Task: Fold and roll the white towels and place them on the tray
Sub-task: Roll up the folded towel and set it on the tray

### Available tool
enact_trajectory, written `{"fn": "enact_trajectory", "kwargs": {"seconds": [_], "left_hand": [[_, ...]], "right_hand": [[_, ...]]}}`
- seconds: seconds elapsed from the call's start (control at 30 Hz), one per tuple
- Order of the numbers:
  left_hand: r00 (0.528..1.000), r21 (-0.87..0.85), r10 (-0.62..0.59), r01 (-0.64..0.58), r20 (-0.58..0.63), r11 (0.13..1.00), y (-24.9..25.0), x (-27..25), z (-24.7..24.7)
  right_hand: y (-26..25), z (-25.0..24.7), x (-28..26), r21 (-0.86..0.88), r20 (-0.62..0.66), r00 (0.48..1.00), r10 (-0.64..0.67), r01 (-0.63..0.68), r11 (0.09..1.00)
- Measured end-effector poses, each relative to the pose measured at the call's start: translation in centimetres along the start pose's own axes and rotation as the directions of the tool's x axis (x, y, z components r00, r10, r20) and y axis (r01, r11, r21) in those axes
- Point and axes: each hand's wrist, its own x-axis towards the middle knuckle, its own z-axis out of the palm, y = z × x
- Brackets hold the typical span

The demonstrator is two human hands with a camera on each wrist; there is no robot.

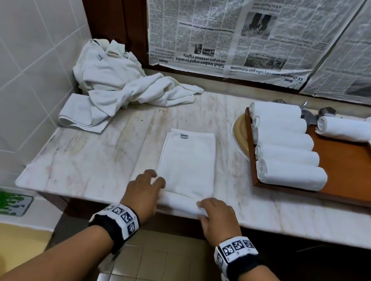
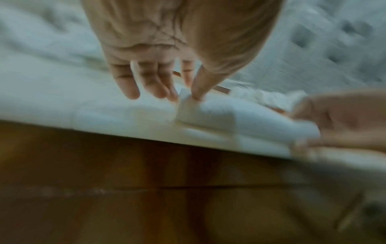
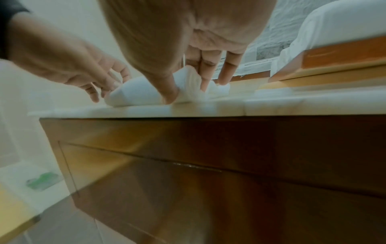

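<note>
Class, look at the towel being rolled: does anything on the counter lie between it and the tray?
Nothing visible does. Bare counter separates the folded towel from the tray; the tray's right half is free beside five rolled towels.

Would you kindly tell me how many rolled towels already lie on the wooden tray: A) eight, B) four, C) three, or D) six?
D: on the wooden tray five rolled towels lie side by side, and a sixth roll lies at its far end.

Soft even indoor light, no glare; head view sharp, edges bowed; wrist views motion-blurred, dim below.
</note>
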Motion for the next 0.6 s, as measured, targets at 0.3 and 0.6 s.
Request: {"fn": "enact_trajectory", "kwargs": {"seconds": [0.3, 0.6], "left_hand": [[0.954, 0.038, 0.293, -0.296, 0.068, 0.954, -1.4, -1.5, 1.3], [0.987, -0.29, 0.064, -0.019, 0.147, 0.957, -1.4, -0.3, -0.4]], "right_hand": [[0.0, -1.5, 1.7, 0.064, 0.139, 0.98, 0.145, -0.155, 0.986], [-1.0, 0.1, -0.5, 0.004, 0.073, 0.997, 0.012, -0.012, 1.0]]}}
